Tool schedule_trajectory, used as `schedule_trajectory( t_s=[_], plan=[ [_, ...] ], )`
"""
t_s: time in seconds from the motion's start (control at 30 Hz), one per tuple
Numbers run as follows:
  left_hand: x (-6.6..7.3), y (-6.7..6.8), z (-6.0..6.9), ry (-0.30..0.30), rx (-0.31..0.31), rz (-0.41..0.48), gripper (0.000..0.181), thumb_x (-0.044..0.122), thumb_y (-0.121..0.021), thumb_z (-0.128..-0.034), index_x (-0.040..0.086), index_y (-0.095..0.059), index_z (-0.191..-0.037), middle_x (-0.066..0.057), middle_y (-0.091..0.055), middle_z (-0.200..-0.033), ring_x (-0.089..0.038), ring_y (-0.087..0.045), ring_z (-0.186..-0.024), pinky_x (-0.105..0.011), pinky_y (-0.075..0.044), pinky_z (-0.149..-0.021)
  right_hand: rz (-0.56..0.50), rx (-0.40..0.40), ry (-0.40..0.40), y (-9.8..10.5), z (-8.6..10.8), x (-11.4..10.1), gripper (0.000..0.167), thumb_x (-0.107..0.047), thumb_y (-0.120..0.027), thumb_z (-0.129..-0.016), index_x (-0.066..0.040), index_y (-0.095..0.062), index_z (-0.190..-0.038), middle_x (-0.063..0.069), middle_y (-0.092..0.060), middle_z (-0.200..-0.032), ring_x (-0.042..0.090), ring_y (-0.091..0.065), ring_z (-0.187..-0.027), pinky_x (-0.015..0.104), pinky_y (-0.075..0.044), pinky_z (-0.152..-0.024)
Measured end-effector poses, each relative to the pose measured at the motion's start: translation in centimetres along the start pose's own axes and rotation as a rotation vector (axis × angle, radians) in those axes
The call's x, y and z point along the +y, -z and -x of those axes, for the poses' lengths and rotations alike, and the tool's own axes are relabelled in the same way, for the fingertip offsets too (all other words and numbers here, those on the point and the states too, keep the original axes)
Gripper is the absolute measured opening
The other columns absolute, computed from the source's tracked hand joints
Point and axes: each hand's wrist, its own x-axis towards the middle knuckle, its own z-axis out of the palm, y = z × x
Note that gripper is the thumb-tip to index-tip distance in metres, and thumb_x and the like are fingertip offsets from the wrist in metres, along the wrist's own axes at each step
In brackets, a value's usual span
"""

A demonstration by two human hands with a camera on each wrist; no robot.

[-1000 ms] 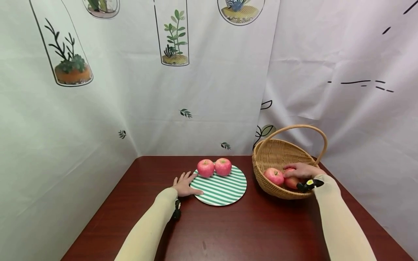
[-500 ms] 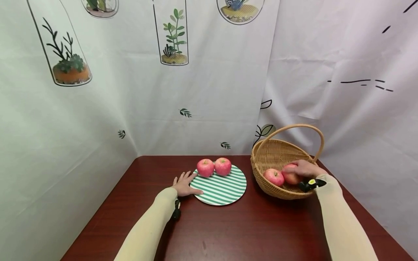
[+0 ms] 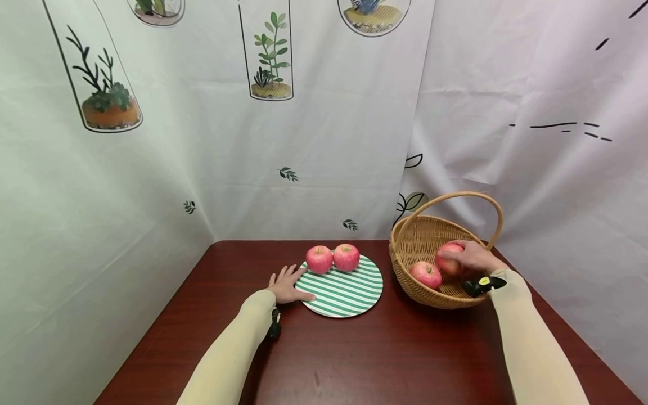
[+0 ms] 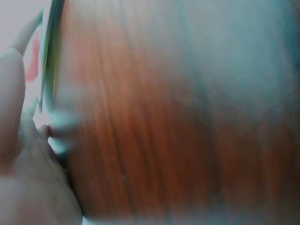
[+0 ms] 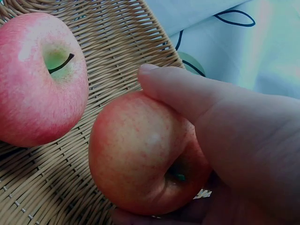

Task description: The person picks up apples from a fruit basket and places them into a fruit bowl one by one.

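Observation:
My right hand [image 3: 475,256] grips a red apple [image 5: 140,154] inside the wicker basket [image 3: 430,239]. In the right wrist view the thumb lies over one side of that apple, and fingers show dimly beneath it. A second apple [image 3: 426,274] sits in the basket to the left of the held one. My left hand [image 3: 287,286] rests at the left rim of a round plate [image 3: 344,295] with green and white stripes, fingers spread and thumb over the edge. Two apples, a left one [image 3: 319,259] and a right one [image 3: 346,257], stand side by side at the plate's far edge.
The basket's arched handle [image 3: 455,194] rises above the right hand. Everything stands on a dark red-brown table [image 3: 354,360]. A white printed cloth [image 3: 324,140] hangs close behind the table and along both sides.
My right hand has raised the gripped apple up and slightly back in the basket, away from the other apple. The left hand and the plate have stayed in place.

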Motion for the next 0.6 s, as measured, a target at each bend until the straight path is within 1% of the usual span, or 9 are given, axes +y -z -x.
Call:
schedule_trajectory(
  t_s=[0.1,0.17,0.3,0.4,0.6],
  plan=[
    [-0.2,-0.2,-0.1,0.001,0.007,-0.002,0.107,0.069,-0.074,-0.0746,0.022,-0.03,-0.16,-0.016,-0.018,-0.168,-0.041,-0.008,-0.155,-0.068,-0.004,-0.119,0.059,0.017,0.021,0.3,-0.1,-0.1,0.062,-0.05,-0.066,-0.094,0.002,-0.061,-0.129,0.015,-0.069,-0.111,0.018,-0.061,-0.091,0.03,-0.051,-0.078],
    [-0.1,-0.2,-0.1,-0.001,0.006,-0.009,0.107,0.07,-0.073,-0.0752,0.023,-0.03,-0.161,-0.016,-0.017,-0.168,-0.041,-0.007,-0.155,-0.067,-0.004,-0.12,0.072,0.03,0.028,0.5,0.0,-0.3,0.063,-0.05,-0.066,-0.093,0.002,-0.061,-0.127,0.015,-0.07,-0.108,0.018,-0.062,-0.09,0.03,-0.052,-0.077],
    [0.1,0.1,0.2,-0.005,0.0,-0.016,0.107,0.07,-0.073,-0.076,0.022,-0.029,-0.161,-0.016,-0.016,-0.168,-0.042,-0.007,-0.155,-0.067,-0.004,-0.12,0.028,0.041,0.021,0.8,0.1,-0.5,0.063,-0.052,-0.067,-0.093,0.0,-0.06,-0.128,0.012,-0.069,-0.105,0.017,-0.062,-0.086,0.029,-0.052,-0.074],
    [0.3,0.4,0.4,-0.004,-0.006,-0.017,0.107,0.069,-0.073,-0.0761,0.022,-0.029,-0.161,-0.017,-0.016,-0.168,-0.042,-0.007,-0.155,-0.067,-0.003,-0.12,0.01,0.051,0.014,1.1,0.2,-0.5,0.064,-0.053,-0.067,-0.093,-0.001,-0.058,-0.129,0.011,-0.068,-0.107,0.017,-0.062,-0.087,0.029,-0.051,-0.075],
    [0.4,0.5,0.6,0.001,-0.016,-0.037,0.105,0.07,-0.071,-0.0774,0.023,-0.028,-0.161,-0.016,-0.015,-0.168,-0.042,-0.007,-0.155,-0.066,-0.004,-0.12,0.005,0.061,0.027,1.4,0.3,-0.8,0.064,-0.049,-0.067,-0.094,0.003,-0.056,-0.129,0.016,-0.067,-0.105,0.019,-0.062,-0.082,0.031,-0.053,-0.07]
  ],
)
